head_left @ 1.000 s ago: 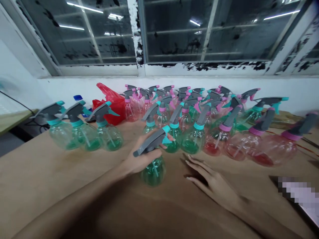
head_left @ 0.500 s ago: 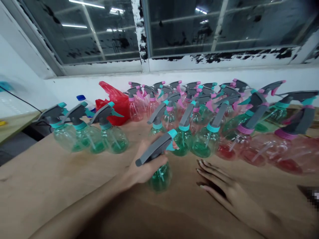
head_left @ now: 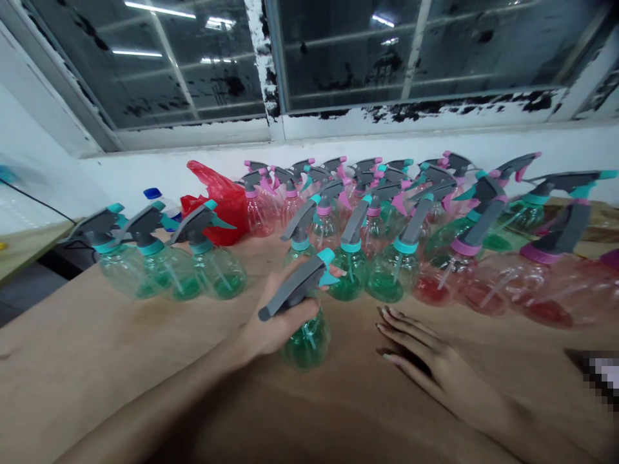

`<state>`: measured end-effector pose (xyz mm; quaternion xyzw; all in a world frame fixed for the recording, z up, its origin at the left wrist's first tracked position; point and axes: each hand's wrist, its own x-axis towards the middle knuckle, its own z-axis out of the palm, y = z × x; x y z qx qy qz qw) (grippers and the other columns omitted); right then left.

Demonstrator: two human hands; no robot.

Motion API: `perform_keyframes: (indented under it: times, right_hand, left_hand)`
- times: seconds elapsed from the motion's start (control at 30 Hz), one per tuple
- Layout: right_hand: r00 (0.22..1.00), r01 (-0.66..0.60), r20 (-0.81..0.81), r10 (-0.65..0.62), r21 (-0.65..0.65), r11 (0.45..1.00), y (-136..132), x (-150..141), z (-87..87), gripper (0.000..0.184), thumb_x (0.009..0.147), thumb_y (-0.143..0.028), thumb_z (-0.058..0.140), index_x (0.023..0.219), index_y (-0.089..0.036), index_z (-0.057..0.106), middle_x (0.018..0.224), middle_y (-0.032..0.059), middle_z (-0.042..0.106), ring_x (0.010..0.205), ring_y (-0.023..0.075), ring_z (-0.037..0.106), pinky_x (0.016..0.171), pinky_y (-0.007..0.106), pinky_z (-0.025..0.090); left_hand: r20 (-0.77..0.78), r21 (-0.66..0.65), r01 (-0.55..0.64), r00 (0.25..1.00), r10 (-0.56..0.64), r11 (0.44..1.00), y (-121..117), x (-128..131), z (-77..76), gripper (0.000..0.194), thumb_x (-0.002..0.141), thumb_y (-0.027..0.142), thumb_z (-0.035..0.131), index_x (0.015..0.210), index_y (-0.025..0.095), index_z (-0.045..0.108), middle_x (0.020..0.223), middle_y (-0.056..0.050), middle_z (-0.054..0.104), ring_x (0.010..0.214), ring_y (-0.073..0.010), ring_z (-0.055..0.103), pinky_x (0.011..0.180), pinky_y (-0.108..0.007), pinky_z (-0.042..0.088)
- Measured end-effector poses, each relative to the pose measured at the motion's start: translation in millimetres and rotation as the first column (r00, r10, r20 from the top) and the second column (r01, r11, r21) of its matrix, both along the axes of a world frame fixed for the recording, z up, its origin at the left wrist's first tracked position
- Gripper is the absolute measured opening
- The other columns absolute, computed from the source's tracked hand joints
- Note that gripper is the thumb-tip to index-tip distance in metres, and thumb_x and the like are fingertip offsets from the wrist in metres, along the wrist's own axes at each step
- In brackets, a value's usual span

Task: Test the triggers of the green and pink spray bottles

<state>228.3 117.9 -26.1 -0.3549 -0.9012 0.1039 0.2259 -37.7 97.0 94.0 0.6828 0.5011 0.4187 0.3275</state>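
Packed board in front of you, folks! A tan wooden tabletop (head_left: 111, 341) carries rows of clear plastic spray bottles with grey triggers. Straight ahead, first in the way and tight beyond your grip, stand teal-collared bottles with green liquid (head_left: 384, 280). Off to the left, three more teal-collared bottles (head_left: 213, 277) line up near a crumpled red plastic bag (head_left: 225, 206) and a blue-capped bottle (head_left: 152, 193). On the right, pink-collared bottles with red liquid (head_left: 483, 290) crowd toward the table's edge. Behind them all, pink-triggered bottles (head_left: 264, 216) pack in against a white wall (head_left: 145, 177), under a dark window with a peeling white frame (head_left: 264, 64). A pixelated, blurred shape (head_left: 599, 377) sits at the far right, too obscured to name.

Now the fingers! Your left hand (head_left: 275, 319) is closed around a clear spray bottle with a grey trigger, teal collar and green liquid (head_left: 307, 341), gripping high on it, right under the trigger head. That bottle stands out in front of the rows, just short of the teal-collared line, and you can't tell whether its base touches the wood. Your right hand (head_left: 435, 354) holds nothing: it lies open on the tabletop, fingers (head_left: 401, 328) loosely spread, just beside the held bottle but not touching it.
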Motion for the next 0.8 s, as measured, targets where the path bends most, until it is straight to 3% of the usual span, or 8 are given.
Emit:
perform_keyframes:
  times: [0.17, 0.7, 0.8]
  right_hand:
    - [0.999, -0.002, 0.048, 0.002, 0.011, 1.000, -0.8, 0.9, -0.4, 0.045, 0.088, -0.036, 0.049, 0.132, -0.026, 0.044, 0.138, 0.0014, 0.045, 0.127, 0.0234, 0.039, 0.103, 0.045, 0.039]
    - [1.000, 0.004, 0.023, -0.005, 0.037, 0.999, -1.7, 0.2, -1.0, 0.045, 0.088, -0.036, 0.050, 0.131, -0.026, 0.045, 0.136, 0.0019, 0.047, 0.126, 0.0238, 0.041, 0.102, 0.045, 0.039]
    - [1.000, 0.007, 0.002, -0.007, 0.035, 0.999, -1.8, 0.4, -0.6, 0.046, 0.087, -0.036, 0.051, 0.132, -0.027, 0.044, 0.136, 0.0014, 0.047, 0.125, 0.0239, 0.042, 0.102, 0.045, 0.040]
  left_hand:
    - [0.036, 0.053, 0.054, 0.998, -0.056, 0.997, -1.0, 2.3, -1.3, 0.047, 0.068, 0.007, 0.048, 0.110, 0.025, 0.060, 0.108, -0.001, 0.064, 0.086, -0.0169, 0.061, 0.072, -0.027, 0.046]
    - [0.036, 0.047, 0.048, 0.998, -0.050, 0.998, -0.7, 2.3, 0.1, 0.045, 0.068, 0.010, 0.050, 0.108, 0.028, 0.061, 0.104, 0.000, 0.066, 0.081, -0.0176, 0.061, 0.072, -0.028, 0.047]
    - [0.014, 0.024, 0.041, 0.999, -0.041, 0.999, -1.1, 1.3, -0.3, 0.045, 0.068, 0.011, 0.050, 0.109, 0.028, 0.061, 0.096, -0.001, 0.066, 0.079, -0.0182, 0.061, 0.069, -0.028, 0.046]
